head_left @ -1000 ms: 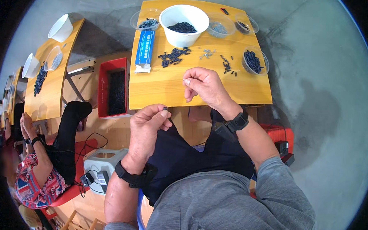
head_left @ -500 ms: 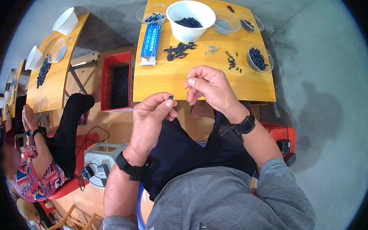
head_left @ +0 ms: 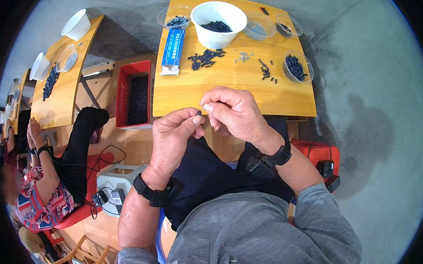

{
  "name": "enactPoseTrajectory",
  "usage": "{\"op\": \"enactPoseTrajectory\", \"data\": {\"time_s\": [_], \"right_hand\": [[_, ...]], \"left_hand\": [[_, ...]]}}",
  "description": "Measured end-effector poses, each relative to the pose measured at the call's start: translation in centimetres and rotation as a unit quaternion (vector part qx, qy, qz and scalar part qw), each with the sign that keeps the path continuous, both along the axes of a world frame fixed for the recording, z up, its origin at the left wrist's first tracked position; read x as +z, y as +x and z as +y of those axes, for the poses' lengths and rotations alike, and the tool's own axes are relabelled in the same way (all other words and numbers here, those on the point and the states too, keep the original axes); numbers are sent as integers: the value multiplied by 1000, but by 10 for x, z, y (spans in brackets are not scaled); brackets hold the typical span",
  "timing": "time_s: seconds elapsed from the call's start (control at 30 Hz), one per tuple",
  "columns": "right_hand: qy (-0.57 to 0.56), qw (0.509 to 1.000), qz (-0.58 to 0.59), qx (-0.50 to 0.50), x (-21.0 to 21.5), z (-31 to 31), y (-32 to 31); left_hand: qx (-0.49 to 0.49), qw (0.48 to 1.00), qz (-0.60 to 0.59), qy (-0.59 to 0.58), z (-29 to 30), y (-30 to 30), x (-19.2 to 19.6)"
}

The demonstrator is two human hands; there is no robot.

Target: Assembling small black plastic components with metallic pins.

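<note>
Just near of the yellow wooden table's (head_left: 185, 95) near edge, the left hand (head_left: 173, 135) and right hand (head_left: 236, 114) meet, fingertips pinched shut on one tiny black plastic piece (head_left: 199, 113). It looks light, stiff and easily dropped, best gripped by its sides. More lie loose beside the white plastic bowl (head_left: 218, 20) farther off.

Bright, even daylight fills the room, drawing soft grey shadows on the smooth grey concrete floor (head_left: 364, 91) right of the glossy yellow wooden table (head_left: 232, 88), whose straight edges bow toward the black fisheye rim, where detail turns blurry.
</note>
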State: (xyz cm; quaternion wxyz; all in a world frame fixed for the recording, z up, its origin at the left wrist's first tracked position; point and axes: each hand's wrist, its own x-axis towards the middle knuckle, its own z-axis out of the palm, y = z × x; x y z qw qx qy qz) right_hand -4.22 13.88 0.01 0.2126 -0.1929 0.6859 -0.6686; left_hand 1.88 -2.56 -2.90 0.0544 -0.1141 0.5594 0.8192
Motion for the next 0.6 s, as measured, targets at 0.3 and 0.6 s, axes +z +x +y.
{"op": "enactPoseTrajectory", "data": {"time_s": [0.3,0.6], "right_hand": [[-5,999,46,-8,-9,-5,2],[64,975,213,25,-8,-3,-4]], "left_hand": [[-5,1000,18,-20,0,-1,1],[-2,999,19,-42,2,0,5]]}}
